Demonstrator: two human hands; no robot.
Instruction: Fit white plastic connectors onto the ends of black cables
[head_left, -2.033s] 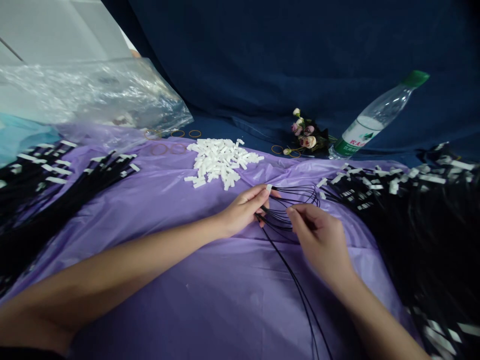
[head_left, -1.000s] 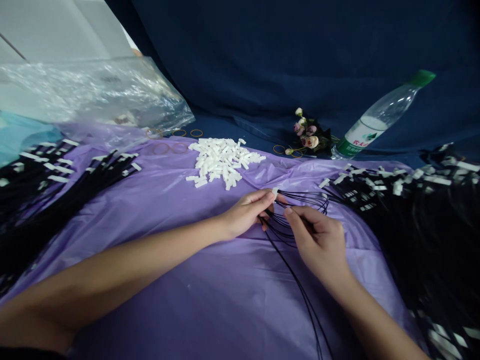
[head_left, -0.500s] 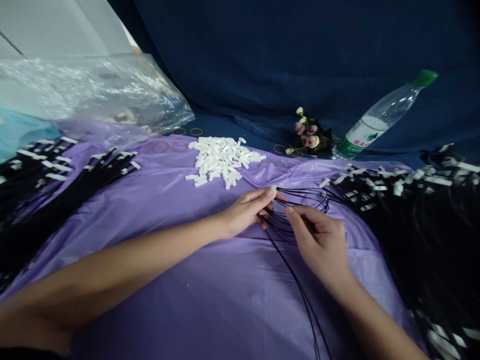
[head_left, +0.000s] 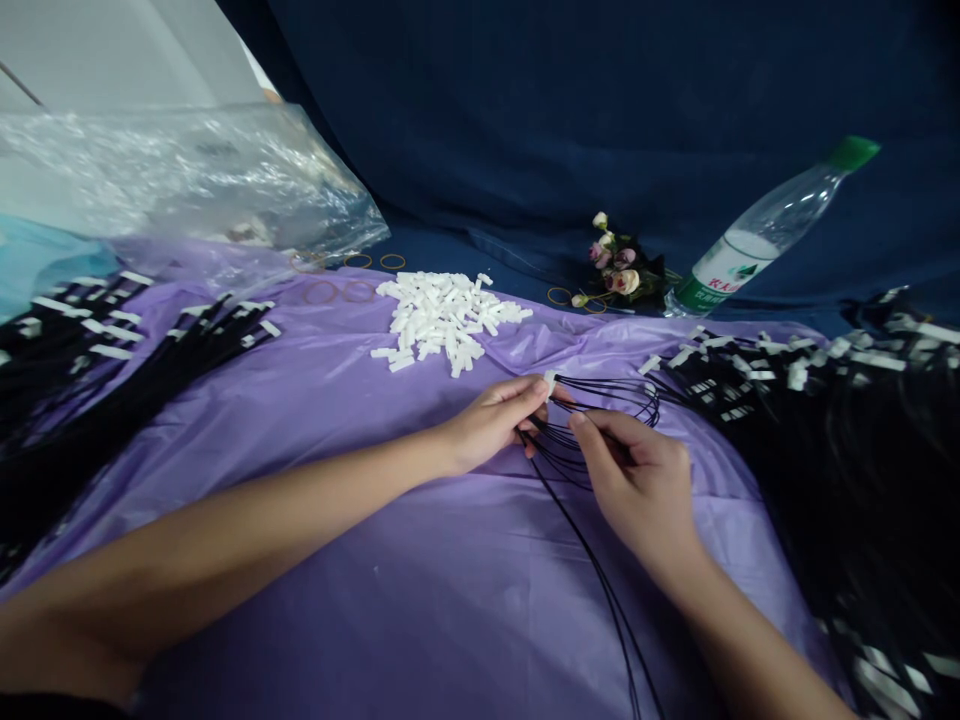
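My left hand (head_left: 504,415) is closed on a white connector (head_left: 550,384) and the black wires running from it. Those thin black wires (head_left: 611,389) loop out to the right and curl back beneath the hands. My right hand (head_left: 637,465) pinches at the loops, thumb against forefinger, just right of the left hand. Its other fingers are curled, and part of the wire lies hidden behind them. Two loose wire strands (head_left: 592,555) hang down toward the front edge of the view. Beyond the hands lies a heap of small white connectors (head_left: 448,318).
Bundles of black wires with white ends lie on the left (head_left: 150,385) and right (head_left: 840,440) of the purple cloth (head_left: 390,590). Behind are a clear plastic bag (head_left: 225,180), rubber bands (head_left: 358,262), artificial flowers (head_left: 622,270) and a tilted green-capped bottle (head_left: 757,240).
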